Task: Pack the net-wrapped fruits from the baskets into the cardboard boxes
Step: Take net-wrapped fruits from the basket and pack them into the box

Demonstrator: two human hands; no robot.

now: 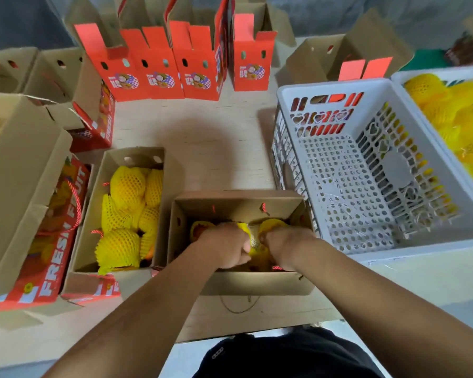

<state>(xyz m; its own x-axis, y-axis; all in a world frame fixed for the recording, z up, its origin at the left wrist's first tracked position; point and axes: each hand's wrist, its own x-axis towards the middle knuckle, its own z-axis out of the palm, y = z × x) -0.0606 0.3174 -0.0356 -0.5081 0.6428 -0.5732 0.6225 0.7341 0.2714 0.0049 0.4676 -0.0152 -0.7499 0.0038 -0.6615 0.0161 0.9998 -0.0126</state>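
Head view: I had both hands down inside the open cardboard box point(241, 282) directly in front of me. The net-wrapped fruits point(271, 225) lay on the bottom of that box, under and between my hands, their yellow foam netting showing around my knuckles. My left hand point(224, 248) was curled over a fruit on the left side of the box, fingers bent down around it; how firmly it gripped I could not tell. My right hand point(283, 245) was likewise curled onto a wrapped fruit on the right side, fingers hidden beneath the hand. A strip of yellow and white netting point(253, 238) stood up in the gap between the two hands, touching both.

Just left of this box, a second box point(93, 214) held a full layer of wrapped fruits point(129, 211). Right of my hands stood a white basket point(298, 91) with only bare perforated floor showing. Beyond it, a second basket point(402, 75) held more yellow-netted fruit point(448, 110). Upright red cartons point(159, 64) stood in a row at the far side of the table point(202, 137).
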